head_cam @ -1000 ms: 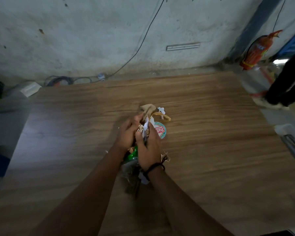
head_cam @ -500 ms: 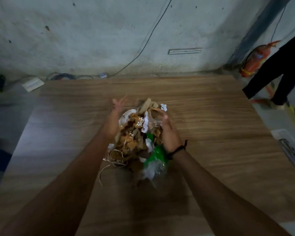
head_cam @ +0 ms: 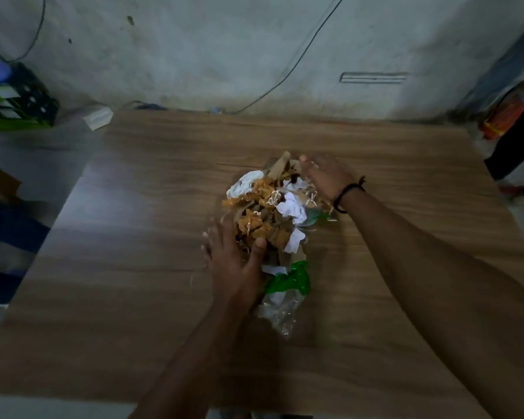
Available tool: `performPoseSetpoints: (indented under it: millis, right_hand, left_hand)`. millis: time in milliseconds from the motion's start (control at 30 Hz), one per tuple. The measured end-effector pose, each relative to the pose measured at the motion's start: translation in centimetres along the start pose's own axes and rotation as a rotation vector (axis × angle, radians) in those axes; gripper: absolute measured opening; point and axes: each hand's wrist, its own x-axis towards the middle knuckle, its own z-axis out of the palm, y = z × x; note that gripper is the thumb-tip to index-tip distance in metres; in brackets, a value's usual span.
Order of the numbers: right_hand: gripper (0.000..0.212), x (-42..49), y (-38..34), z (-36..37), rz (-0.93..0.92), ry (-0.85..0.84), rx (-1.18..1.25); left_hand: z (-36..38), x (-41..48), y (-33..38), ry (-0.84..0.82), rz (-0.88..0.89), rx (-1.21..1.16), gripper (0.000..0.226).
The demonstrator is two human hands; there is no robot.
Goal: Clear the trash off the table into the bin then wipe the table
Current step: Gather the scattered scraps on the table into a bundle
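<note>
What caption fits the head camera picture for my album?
Left hand and right hand press against a trash pile on the wooden table.

The table [head_cam: 118, 297] is brown with a streaked wood grain. At centre frame the trash [head_cam: 263, 204] is tan, orange and white, with a green-and-clear wrapper [head_cam: 291, 279] below it. The wall [head_cam: 194, 49] across the top is mottled grey.

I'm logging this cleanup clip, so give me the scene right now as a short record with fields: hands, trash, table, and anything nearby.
left hand: open, fingers straight, pressing the near left side of the trash pile
right hand: open, cupping the pile's far right side; black wristband on the wrist
trash pile: brown scraps, white crumpled paper, a green and clear plastic wrapper trailing at the near end
table: wood grain top
bin: none identifiable in view
cloth: none visible
</note>
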Motion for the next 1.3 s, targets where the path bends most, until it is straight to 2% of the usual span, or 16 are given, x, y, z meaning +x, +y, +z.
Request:
performPoseSetpoints:
  millis: [67,167,233,333,433,533,567,633,700,767,867,967,1067,1100,1200,1300]
  right_hand:
    - [0.052,0.2,-0.5,0.9,-0.090,-0.078,0.088]
    - [0.040,-0.7,-1.0,2.8,-0.182,-0.153,0.171]
    - [0.043,-1.9,-1.4,4.5,-0.216,-0.176,0.183]
    - [0.060,-3.5,-1.8,6.6,-0.245,-0.143,0.264]
    - [0.057,-4.0,-1.7,7.2,-0.287,-0.118,0.302]
    - [0.042,-4.3,-1.7,5.3,-0.199,-0.170,0.498]
    - [0.041,-4.4,-1.6,4.3,-0.175,-0.194,0.566]
    - [0.040,-5.0,-1.4,1.5,-0.169,-0.192,0.623]
    - [0.047,-5.9,-1.2,-1.1,-0.191,-0.144,0.615]
    - [0.069,-7.7,-1.0,-2.7,-0.274,-0.049,0.580]
    - [0.090,-11.2,0.6,-2.4,-0.413,0.088,0.252]
    - [0.121,-16.7,0.2,0.8,-0.385,0.094,-0.086]
    - [0.123,-21.1,-2.0,6.6,-0.390,0.150,-0.208]
    - [0.118,-21.4,-2.7,8.4,-0.375,0.189,-0.232]
    - [0.111,-19.5,-3.4,10.3,-0.211,0.278,-0.255]
    - [0.140,-16.2,-1.2,8.2,-0.040,0.235,-0.314]
  left_hand:
    - [0.5,1.0,0.7,0.027,-0.003,0.005,0.084]
    - [1.1,3.2,0.5,0.040,0.013,0.040,0.089]
    - [1.7,4.5,0.3,0.023,0.023,0.082,0.082]
    - [2.8,5.1,0.5,0.031,0.041,0.106,0.070]
    - [2.9,5.5,0.3,0.023,0.021,0.111,0.067]
    - [1.7,5.5,-0.3,-0.047,0.019,-0.092,0.068]
    - [0.9,5.7,-0.7,-0.022,0.003,-0.180,0.066]
    - [-1.1,6.1,-0.8,0.106,-0.008,-0.269,0.047]
    - [-3.0,7.5,-0.7,0.204,0.061,-0.260,0.040]
    - [-4.3,9.6,-0.6,0.246,0.108,-0.179,0.049]
    - [-5.7,13.4,-0.9,0.250,0.147,-0.063,0.063]
    - [-6.1,16.8,-1.0,0.085,0.190,0.121,0.072]
    - [-4.7,17.9,-0.5,-0.164,0.217,0.331,0.083]
    - [-4.1,17.9,-0.5,-0.262,0.240,0.325,0.085]
    - [-2.9,17.2,-0.5,-0.446,0.288,0.029,0.084]
    - [-2.6,16.8,-1.4,-0.521,0.238,-0.108,0.073]
